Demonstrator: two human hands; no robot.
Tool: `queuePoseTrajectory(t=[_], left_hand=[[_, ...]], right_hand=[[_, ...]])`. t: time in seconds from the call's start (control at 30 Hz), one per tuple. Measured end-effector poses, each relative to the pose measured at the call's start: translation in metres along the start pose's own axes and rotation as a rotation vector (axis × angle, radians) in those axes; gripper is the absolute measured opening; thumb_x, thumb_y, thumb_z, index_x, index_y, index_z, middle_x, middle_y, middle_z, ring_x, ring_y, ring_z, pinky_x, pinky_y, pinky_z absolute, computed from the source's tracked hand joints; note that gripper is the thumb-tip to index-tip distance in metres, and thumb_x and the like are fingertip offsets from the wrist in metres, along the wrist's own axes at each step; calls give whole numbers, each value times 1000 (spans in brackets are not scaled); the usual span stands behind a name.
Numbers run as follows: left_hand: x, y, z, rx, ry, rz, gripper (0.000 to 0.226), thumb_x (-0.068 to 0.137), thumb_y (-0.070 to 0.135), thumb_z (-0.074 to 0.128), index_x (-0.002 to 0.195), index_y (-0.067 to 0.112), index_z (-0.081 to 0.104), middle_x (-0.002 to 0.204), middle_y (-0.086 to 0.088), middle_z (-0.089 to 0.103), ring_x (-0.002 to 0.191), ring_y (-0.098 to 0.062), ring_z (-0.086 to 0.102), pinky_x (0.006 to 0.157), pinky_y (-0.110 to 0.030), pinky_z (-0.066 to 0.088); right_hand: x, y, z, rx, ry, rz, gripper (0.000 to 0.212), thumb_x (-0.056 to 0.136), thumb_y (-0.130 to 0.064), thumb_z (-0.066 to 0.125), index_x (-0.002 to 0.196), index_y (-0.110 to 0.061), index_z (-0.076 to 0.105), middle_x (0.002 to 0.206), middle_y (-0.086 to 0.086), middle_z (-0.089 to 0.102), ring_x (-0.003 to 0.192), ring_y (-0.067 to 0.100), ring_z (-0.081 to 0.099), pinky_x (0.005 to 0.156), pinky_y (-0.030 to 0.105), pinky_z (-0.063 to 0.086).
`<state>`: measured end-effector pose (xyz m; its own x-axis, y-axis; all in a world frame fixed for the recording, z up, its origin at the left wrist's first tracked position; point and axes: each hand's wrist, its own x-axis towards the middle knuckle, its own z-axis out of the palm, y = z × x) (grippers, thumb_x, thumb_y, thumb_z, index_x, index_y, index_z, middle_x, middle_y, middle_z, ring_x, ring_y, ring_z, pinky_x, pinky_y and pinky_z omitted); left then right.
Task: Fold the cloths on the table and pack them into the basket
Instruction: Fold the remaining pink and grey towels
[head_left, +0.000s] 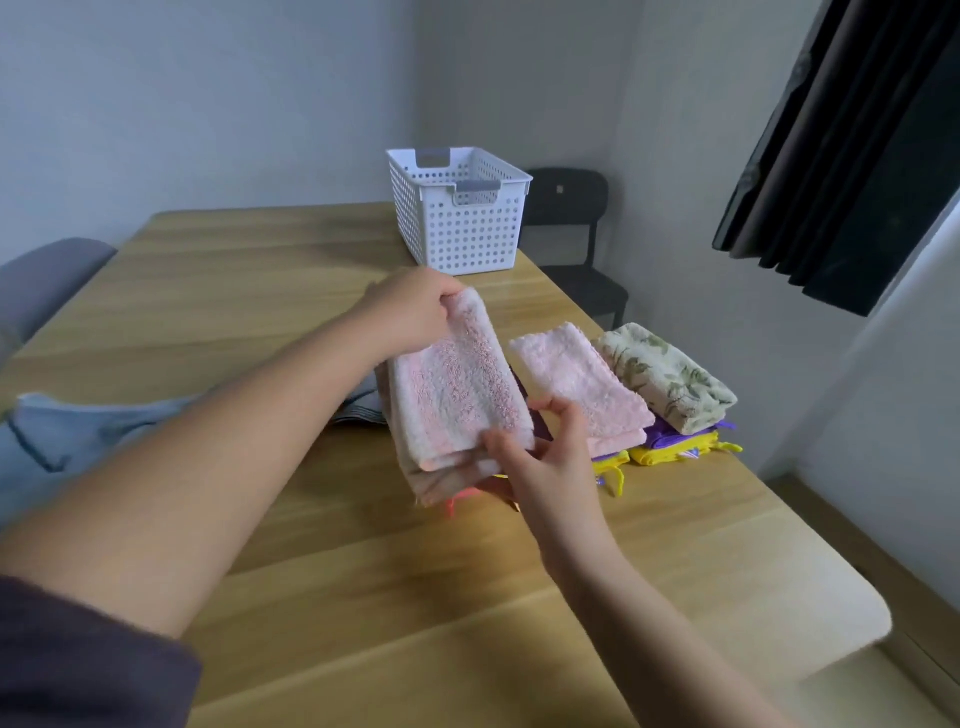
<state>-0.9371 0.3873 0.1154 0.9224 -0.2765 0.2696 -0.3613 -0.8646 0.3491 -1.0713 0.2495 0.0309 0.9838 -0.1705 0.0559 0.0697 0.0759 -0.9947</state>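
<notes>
Pink folded towels (460, 395), gripped at both ends by the left hand (410, 312) and right hand (540, 457), hover mid-table; 2 folded piles (623, 400) wait near the right edge, while the basket (460, 208) at the far edge looks unfilled.

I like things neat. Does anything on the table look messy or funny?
A little. Yellow ties poke out from under the folded pink towel, and a blue cloth lies unfolded at the left edge. The basket stands upright. Nothing looks spilled or torn.
</notes>
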Motion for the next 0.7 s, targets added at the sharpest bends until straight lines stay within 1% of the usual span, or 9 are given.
queuePoseTrajectory(t=[0.07,0.13,0.23,0.33,0.4,0.47,0.53,0.6,0.7], left_hand=[[16,5,13,123,-49,-19,25,85,-1,39,69,15,50,71,5,48,76,-19,44,83,-37,32],[26,5,28,204,-107,-26,28,86,0,36,78,18,56,84,2,56,91,-23,50,95,-44,29],[29,-3,51,310,-181,-32,35,91,4,36,114,18,58,110,-1,60,108,-25,52,99,-48,27],[22,-10,74,303,-228,-57,34,92,7,36,122,16,50,117,-5,55,115,-27,50,97,-47,29],[16,-10,81,302,-149,-71,36,93,10,38,128,16,42,128,-8,48,116,-28,48,98,-47,30],[9,-10,81,312,1,-54,44,94,13,40,137,14,32,141,-9,39,128,-27,39,108,-48,24],[-2,-8,79,299,55,-6,52,98,16,33,148,11,17,156,-8,18,144,-23,15,117,-48,4],[-14,-4,78,292,-15,36,55,101,23,24,151,12,4,159,-6,-2,147,-19,-3,118,-45,-5],[-30,-4,81,249,-121,3,56,101,31,17,151,11,1,159,-8,-7,146,-19,-7,118,-43,-4]], right_hand=[[10,3,3,-134,9,-96,45,70,-32,68,106,-48,48,118,-1,60,91,23,67,72,47,58],[17,8,3,-180,1,-133,37,77,-29,64,107,-45,53,115,-11,61,86,22,67,69,47,58],[21,17,2,-190,19,-56,22,86,-22,57,103,-36,63,93,5,67,75,29,68,62,45,59],[20,23,2,-191,32,20,23,92,-13,51,106,-27,62,82,15,66,73,25,70,59,35,59],[16,20,2,-207,20,39,25,93,-10,48,108,-25,60,76,15,67,64,23,70,54,31,57],[12,17,2,-230,-19,61,28,93,-10,43,112,-26,57,63,13,66,52,23,66,48,30,52],[11,16,-1,-342,-46,35,33,93,-14,41,120,-27,54,52,9,63,46,20,61,48,30,50],[9,16,-5,-593,-42,-89,40,92,-23,40,129,-31,52,52,5,63,50,18,61,58,35,54],[5,7,-8,-856,48,-297,49,88,-31,34,133,-31,52,60,2,63,59,21,58,58,35,49]])
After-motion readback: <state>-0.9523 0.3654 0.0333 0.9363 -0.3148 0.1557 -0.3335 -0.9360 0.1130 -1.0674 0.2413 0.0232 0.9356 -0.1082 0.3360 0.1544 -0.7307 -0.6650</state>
